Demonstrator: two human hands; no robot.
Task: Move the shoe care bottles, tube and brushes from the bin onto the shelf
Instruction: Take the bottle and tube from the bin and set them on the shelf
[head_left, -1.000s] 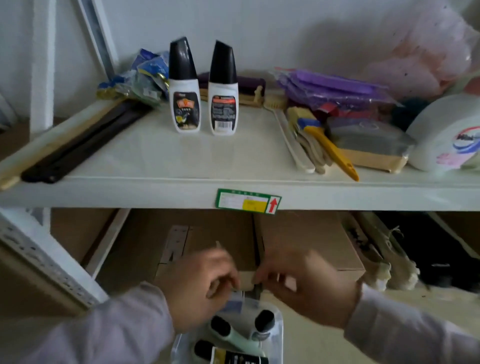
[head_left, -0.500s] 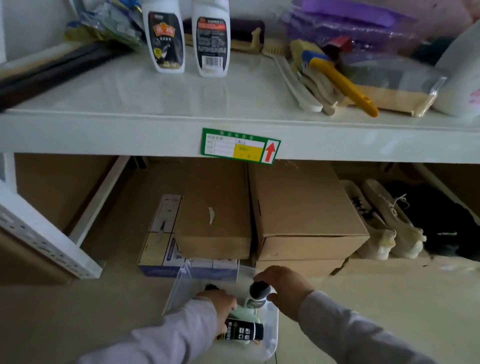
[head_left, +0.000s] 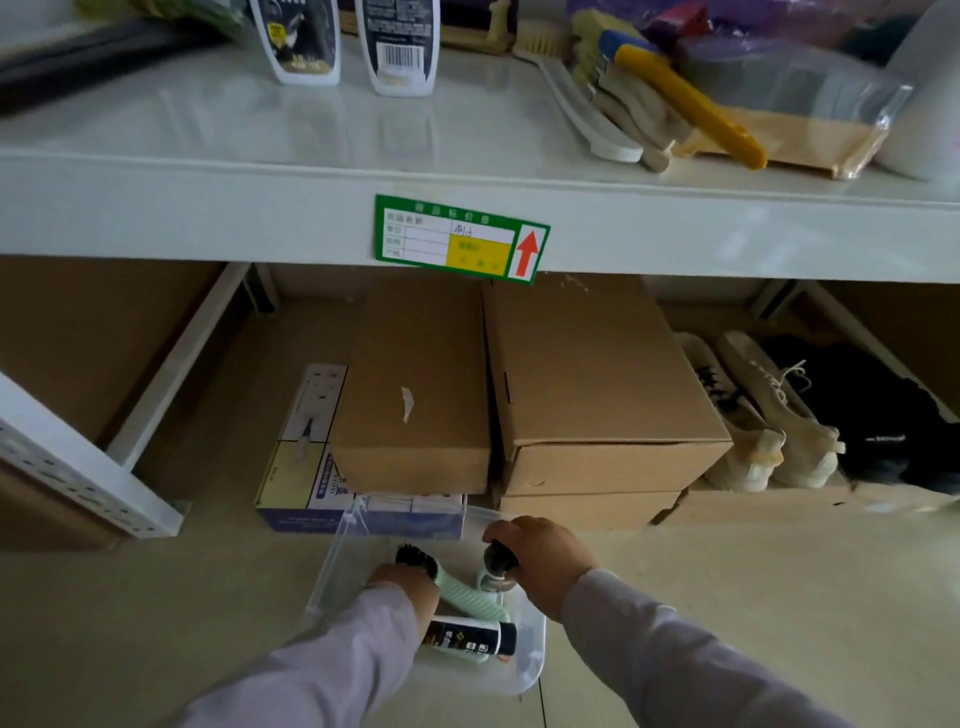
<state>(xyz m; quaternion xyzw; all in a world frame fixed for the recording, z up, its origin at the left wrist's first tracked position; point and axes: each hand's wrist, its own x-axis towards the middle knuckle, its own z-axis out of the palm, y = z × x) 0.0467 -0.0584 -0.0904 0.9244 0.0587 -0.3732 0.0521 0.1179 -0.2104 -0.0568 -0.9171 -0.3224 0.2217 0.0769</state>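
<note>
Sleeves are framing the clear bin (head_left: 332, 564) on the floor, where we are reaching in with both hands. Our left hand (head_left: 408, 597) is lying low beside the mint brush (head_left: 462, 592) and black tube (head_left: 472, 638); we cannot tell how its fingers are set. Our right hand (head_left: 545, 558) is wrapping its fingers around a dark-capped bottle (head_left: 496, 571). Beyond, cardboard boxes (head_left: 587, 379) are sitting under the shelf (head_left: 208, 208), which is carrying two bottles (head_left: 353, 47) and several brushes (head_left: 649, 104).
</note>
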